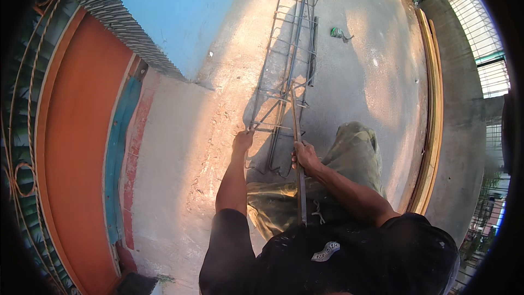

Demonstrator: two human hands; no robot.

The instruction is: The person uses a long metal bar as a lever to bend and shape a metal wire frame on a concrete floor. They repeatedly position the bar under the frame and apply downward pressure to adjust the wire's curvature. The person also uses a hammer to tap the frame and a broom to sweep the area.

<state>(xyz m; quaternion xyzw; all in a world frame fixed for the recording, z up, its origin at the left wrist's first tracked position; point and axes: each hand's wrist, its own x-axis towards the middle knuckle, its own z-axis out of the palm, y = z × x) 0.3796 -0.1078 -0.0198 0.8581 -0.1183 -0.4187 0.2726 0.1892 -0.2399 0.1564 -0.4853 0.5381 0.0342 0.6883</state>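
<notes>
A long rebar cage of thin steel bars and squared stirrups lies on the concrete floor, running away from me. My left hand is closed at the near left corner of the cage, on the end of its side bar. In my right hand is a long, narrow metal bar, gripped near its middle. Its far end reaches over the cage's stirrups, and its near end comes back toward my shirt. Whether the far end touches a stirrup is hard to tell. Bent rod ends show between my hands, near my knees.
A loose dark rod lies along the cage's right side. Beyond it on the floor is a small green item. Wooden planks line the right edge. To the left stand a blue wall and an orange panel.
</notes>
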